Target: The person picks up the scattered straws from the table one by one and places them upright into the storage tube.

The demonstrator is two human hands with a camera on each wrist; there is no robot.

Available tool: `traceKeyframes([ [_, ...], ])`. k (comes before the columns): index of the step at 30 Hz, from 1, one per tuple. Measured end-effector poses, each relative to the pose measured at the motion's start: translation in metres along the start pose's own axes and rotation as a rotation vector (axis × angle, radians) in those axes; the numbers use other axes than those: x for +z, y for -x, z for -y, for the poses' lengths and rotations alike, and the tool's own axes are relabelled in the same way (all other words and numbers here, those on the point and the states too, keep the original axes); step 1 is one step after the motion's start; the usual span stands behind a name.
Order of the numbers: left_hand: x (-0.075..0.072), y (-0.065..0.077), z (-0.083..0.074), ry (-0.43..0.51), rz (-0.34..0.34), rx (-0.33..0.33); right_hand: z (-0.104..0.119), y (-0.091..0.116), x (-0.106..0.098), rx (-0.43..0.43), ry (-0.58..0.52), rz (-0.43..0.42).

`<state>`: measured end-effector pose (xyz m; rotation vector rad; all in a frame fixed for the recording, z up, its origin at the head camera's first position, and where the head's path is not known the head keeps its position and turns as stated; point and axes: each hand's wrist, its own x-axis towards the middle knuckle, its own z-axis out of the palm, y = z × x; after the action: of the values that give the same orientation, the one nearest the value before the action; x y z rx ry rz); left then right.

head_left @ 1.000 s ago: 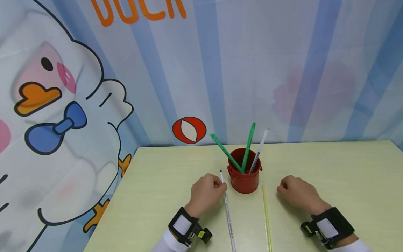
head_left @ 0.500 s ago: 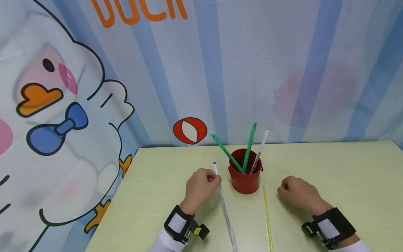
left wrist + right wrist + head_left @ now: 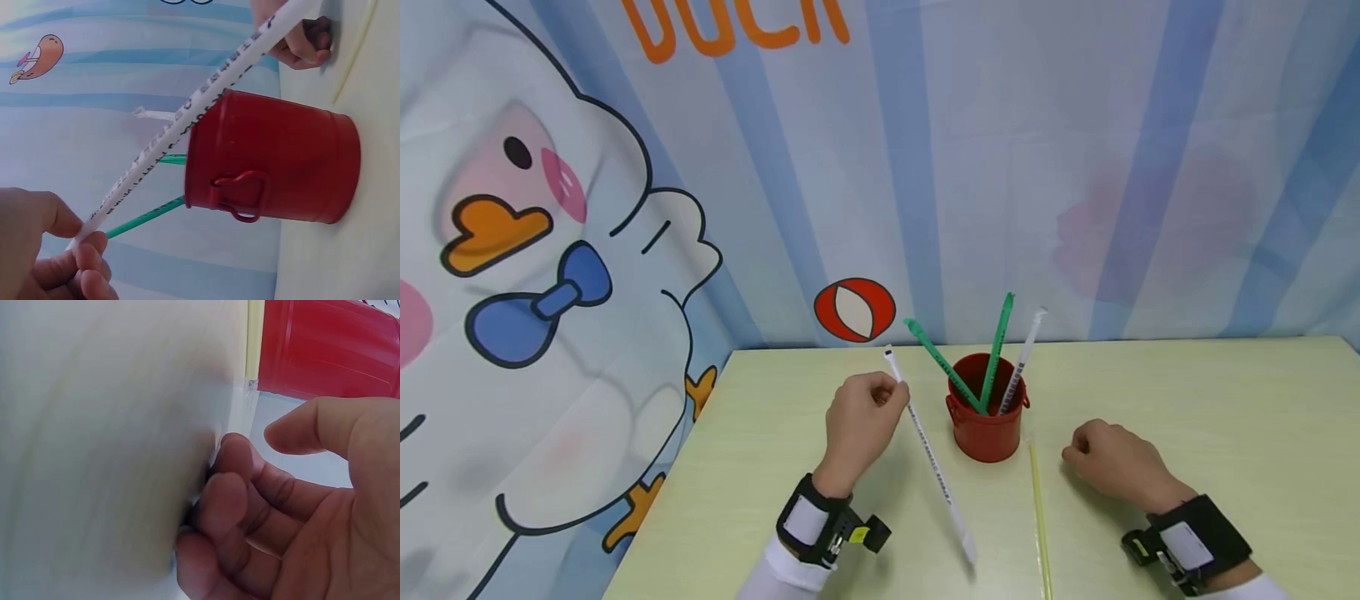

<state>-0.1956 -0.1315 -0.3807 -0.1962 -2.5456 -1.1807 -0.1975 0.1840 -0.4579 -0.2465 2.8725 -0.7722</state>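
Thumb and fingers of my left hand (image 3: 861, 423) pinch a white paper-wrapped straw (image 3: 936, 473) near its dark-tipped upper end. The straw slants down to the right, its lower end close to the table; whether it touches cannot be told. In the left wrist view the printed wrapper (image 3: 194, 111) crosses in front of the small red bucket (image 3: 287, 159). Two green wrapped straws (image 3: 996, 354) and a white one (image 3: 1024, 358) lean inside the bucket. My right hand (image 3: 1116, 463) rests on the table, fingers loosely curled and holding nothing, right of a yellow wrapped straw (image 3: 1040, 521).
The pale wooden table (image 3: 1240, 417) reaches back to a blue striped cloth backdrop (image 3: 985, 167) with a printed duck (image 3: 625, 350). The yellow straw lies in front of the bucket, between the two hands.
My left hand has lifted and moved left and away from me, bringing the white straw's upper end up and tilting it. The right hand stays where it was.
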Motion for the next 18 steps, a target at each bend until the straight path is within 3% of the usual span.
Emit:
traceKeyframes([
  [10, -0.014, -0.012, -0.014, 0.113, -0.129, 0.035, -0.001, -0.001, -0.001, -0.002, -0.017, 0.007],
  [18, -0.022, -0.019, -0.016, 0.175, -0.245, 0.073, -0.001, -0.002, -0.001, 0.008, -0.01, 0.013],
])
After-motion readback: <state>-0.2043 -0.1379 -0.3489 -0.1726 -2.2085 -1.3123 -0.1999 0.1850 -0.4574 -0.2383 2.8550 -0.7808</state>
